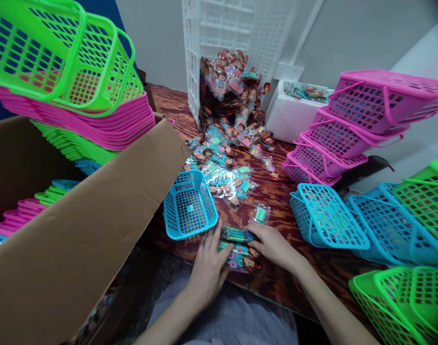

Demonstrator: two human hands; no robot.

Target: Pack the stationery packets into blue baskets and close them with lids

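Several clear plastic packets (238, 249) with small doll-faced figures and turquoise-and-yellow contents lie stacked at the table's front edge. My left hand (211, 258) grips their left side, its thumb across the top and its fingers stretched along the side. From the right, my right hand (271, 242) holds the stack with curled fingers; the fingertips are partly hidden. Just beyond it lies a single packet (261, 213). An open blue plastic basket (190, 206), with nothing seen inside, stands beyond my left hand. A loose heap of similar packets (222, 163) spreads behind it.
A white crate (192, 57) lies on its side, spilling packets. A white foam box (285, 112) stands beside it. Pink baskets (363, 103), blue baskets (330, 215) and green baskets (406, 297) crowd the right. At left, a cardboard box (97, 211) holds nested baskets (97, 129).
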